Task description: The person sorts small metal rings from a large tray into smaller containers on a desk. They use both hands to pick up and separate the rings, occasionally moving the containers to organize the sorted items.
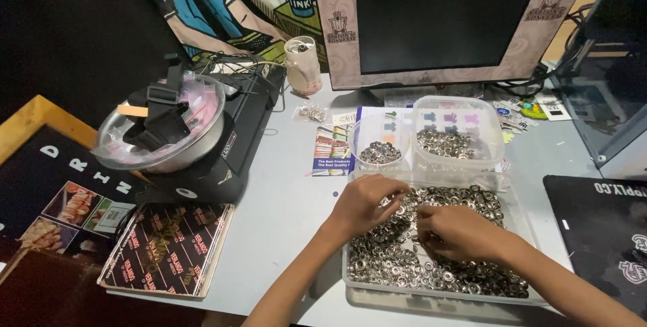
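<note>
Both hands are in the big clear tray (522,216) at the lower right of the frame, w/ lots of little silver metal rings (465,273) in it. The left hand (364,204) is curled on the pile, fingers bent, pinching at rings. The right hand (458,231) is curled too, fingertips down in the rings; can't tell how many it has.

I think each ring is light, hard, smooth & slippery, so it slides away easy. Best to pinch one by its rim w/ thumb & finger.

Two small clear tubs (472,115) of rings sit just above the tray, on the table (283,212).
</note>
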